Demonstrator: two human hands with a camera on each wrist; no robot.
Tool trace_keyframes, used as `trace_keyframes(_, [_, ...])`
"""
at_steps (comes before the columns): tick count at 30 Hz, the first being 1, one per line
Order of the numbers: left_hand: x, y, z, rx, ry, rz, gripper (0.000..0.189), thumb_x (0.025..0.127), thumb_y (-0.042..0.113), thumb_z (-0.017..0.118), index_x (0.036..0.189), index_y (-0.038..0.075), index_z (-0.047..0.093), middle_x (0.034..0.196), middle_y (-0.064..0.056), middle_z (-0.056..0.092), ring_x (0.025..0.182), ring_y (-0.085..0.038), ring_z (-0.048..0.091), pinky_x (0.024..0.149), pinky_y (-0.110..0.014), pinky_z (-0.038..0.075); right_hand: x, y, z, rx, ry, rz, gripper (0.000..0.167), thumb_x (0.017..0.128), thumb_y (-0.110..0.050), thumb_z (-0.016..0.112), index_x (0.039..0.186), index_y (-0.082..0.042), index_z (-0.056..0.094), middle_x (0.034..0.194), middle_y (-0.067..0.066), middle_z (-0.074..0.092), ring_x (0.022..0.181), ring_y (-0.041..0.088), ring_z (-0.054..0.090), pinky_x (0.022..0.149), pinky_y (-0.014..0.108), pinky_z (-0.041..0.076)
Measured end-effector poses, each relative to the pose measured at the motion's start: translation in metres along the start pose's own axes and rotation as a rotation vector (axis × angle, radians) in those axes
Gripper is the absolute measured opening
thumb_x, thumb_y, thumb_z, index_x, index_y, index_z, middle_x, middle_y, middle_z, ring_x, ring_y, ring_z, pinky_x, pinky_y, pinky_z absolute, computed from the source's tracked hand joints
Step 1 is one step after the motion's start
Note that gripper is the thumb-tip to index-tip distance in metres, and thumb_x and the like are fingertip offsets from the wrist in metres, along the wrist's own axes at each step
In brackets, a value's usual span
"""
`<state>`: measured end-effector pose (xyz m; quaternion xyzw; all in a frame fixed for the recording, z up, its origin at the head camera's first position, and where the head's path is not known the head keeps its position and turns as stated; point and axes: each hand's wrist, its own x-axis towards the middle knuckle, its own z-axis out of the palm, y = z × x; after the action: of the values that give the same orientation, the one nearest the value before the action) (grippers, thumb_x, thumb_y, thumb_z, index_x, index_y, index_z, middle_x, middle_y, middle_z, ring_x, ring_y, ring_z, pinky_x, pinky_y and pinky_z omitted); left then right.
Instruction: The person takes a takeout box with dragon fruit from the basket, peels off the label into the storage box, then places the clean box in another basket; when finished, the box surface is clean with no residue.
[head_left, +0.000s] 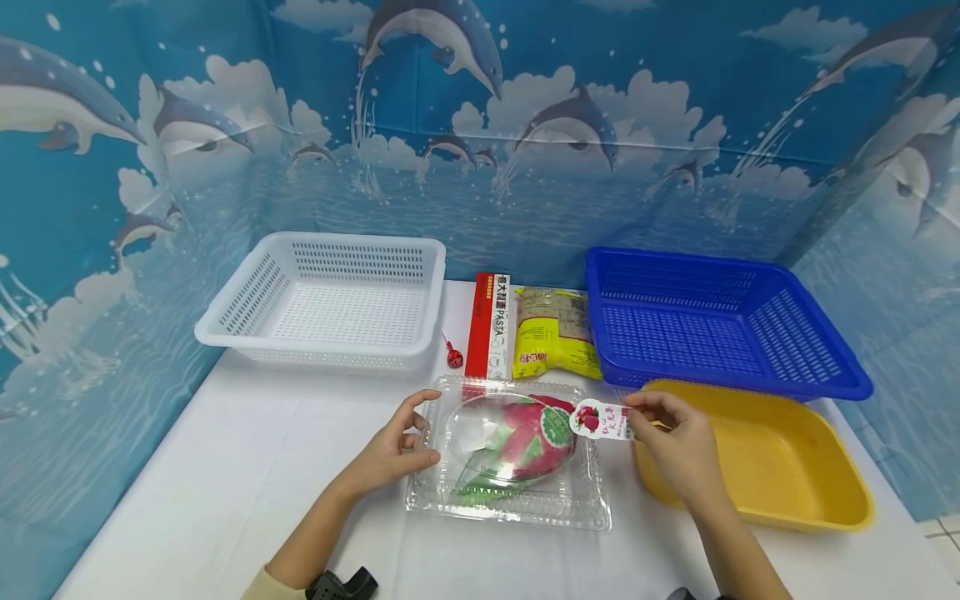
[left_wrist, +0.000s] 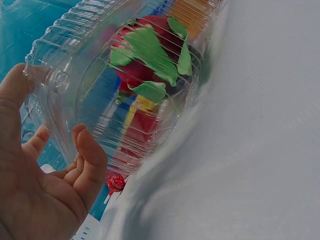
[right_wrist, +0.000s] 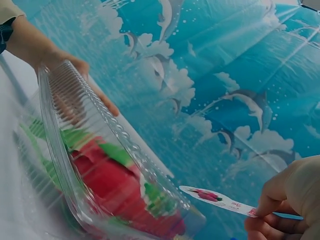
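A clear plastic clamshell box (head_left: 517,504) lies on the white table with a red and green dragon fruit (head_left: 517,437) inside, seen through its lid. My left hand (head_left: 395,450) grips the box's left side, fingers at the back and thumb towards the front. In the left wrist view the left hand (left_wrist: 55,175) is bent around the box's end. My right hand (head_left: 678,442) pinches the right end of a white label (head_left: 602,419) printed with a fruit picture and red writing. Its round end overlaps the lid's right edge; whether it touches I cannot tell.
Behind the box lie a red lollipop (head_left: 454,356), a red and white pasta packet (head_left: 487,325) and a yellow noodle bag (head_left: 555,342). A white basket (head_left: 322,340) stands back left, a blue basket (head_left: 720,383) back right, a yellow tray (head_left: 832,479) on the right.
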<state>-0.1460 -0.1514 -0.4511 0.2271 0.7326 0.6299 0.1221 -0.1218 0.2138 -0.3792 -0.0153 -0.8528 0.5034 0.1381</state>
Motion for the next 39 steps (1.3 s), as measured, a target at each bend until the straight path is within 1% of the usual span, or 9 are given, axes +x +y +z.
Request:
trace_keyframes(8, [0.0,0.0,0.0,-0.018,0.0,-0.002,0.074,0.087,0.009,0.07,0.148,0.019,0.03,0.1,-0.012,0.04,0.059,-0.007,0.041,0.059,-0.02,0.043,0.0,0.015,-0.016,0.036,0.057,0.037,0.017,0.089,0.002,0.065,0.103,0.01,0.066,0.081,-0.005,0.063,0.07,0.003,0.058,0.062,0.014,0.052])
trace_keyframes(14, [-0.001,0.001,0.0,-0.015,0.002,-0.011,0.075,0.087,0.009,0.07,0.148,0.019,0.029,0.099,-0.013,0.039,0.056,-0.006,0.04,0.057,-0.019,0.042,-0.001,0.028,-0.03,0.05,0.106,0.072,0.018,0.089,0.003,0.064,0.104,0.012,0.064,0.081,-0.005,0.065,0.068,0.003,0.059,0.061,0.014,0.052])
trace_keyframes(20, [0.0,0.0,0.0,-0.01,-0.001,-0.011,0.074,0.087,0.01,0.07,0.148,0.021,0.029,0.1,-0.014,0.039,0.051,-0.004,0.037,0.053,-0.018,0.039,-0.003,0.037,-0.044,0.123,0.168,0.128,0.014,0.09,0.002,0.064,0.103,0.003,0.069,0.082,-0.014,0.066,0.068,0.003,0.062,0.063,0.013,0.052])
trace_keyframes(24, [0.0,-0.001,0.001,-0.016,-0.006,-0.013,0.074,0.088,0.01,0.07,0.148,0.021,0.028,0.1,-0.014,0.038,0.047,-0.004,0.037,0.048,-0.018,0.039,-0.004,0.044,-0.053,0.145,0.231,0.211,0.017,0.09,0.001,0.065,0.098,-0.012,0.073,0.081,-0.017,0.065,0.066,0.001,0.061,0.062,0.011,0.05])
trace_keyframes(28, [0.0,-0.001,0.002,-0.045,-0.021,-0.015,0.074,0.089,0.008,0.067,0.149,0.019,0.025,0.1,-0.014,0.035,0.045,-0.006,0.04,0.046,-0.02,0.042,-0.007,0.05,-0.06,0.13,0.294,0.291,0.02,0.09,0.0,0.065,0.096,-0.017,0.073,0.078,-0.018,0.064,0.064,-0.001,0.06,0.061,0.009,0.049])
trace_keyframes(31, [0.0,-0.002,0.003,-0.079,-0.034,-0.019,0.073,0.09,0.007,0.064,0.149,0.017,0.022,0.1,-0.016,0.034,0.047,-0.008,0.045,0.046,-0.02,0.043,-0.009,0.055,-0.062,0.139,0.333,0.3,0.02,0.089,0.001,0.065,0.095,-0.015,0.074,0.076,-0.016,0.064,0.063,0.0,0.06,0.06,0.009,0.049])
trace_keyframes(34, [0.0,-0.001,0.004,-0.099,-0.037,-0.027,0.073,0.091,0.006,0.062,0.149,0.016,0.021,0.101,-0.018,0.037,0.049,-0.01,0.049,0.046,-0.02,0.044,-0.01,0.062,-0.064,0.139,0.349,0.264,0.02,0.088,0.003,0.064,0.093,-0.012,0.075,0.075,-0.014,0.064,0.062,0.0,0.059,0.059,0.009,0.049])
trace_keyframes(36, [0.0,-0.001,0.005,-0.098,-0.033,-0.031,0.072,0.091,0.006,0.062,0.149,0.016,0.021,0.101,-0.018,0.04,0.05,-0.01,0.05,0.046,-0.02,0.044,-0.011,0.066,-0.065,0.11,0.343,0.254,0.018,0.088,0.003,0.064,0.093,-0.011,0.074,0.074,-0.014,0.064,0.062,0.0,0.059,0.059,0.009,0.048])
trace_keyframes(39, [0.001,-0.001,0.005,-0.081,-0.019,-0.029,0.072,0.09,0.007,0.062,0.149,0.016,0.021,0.099,-0.017,0.043,0.049,-0.009,0.049,0.045,-0.02,0.044,-0.011,0.069,-0.067,0.042,0.313,0.292,0.013,0.09,-0.001,0.065,0.098,-0.007,0.073,0.076,-0.013,0.064,0.064,0.0,0.057,0.059,0.009,0.048])
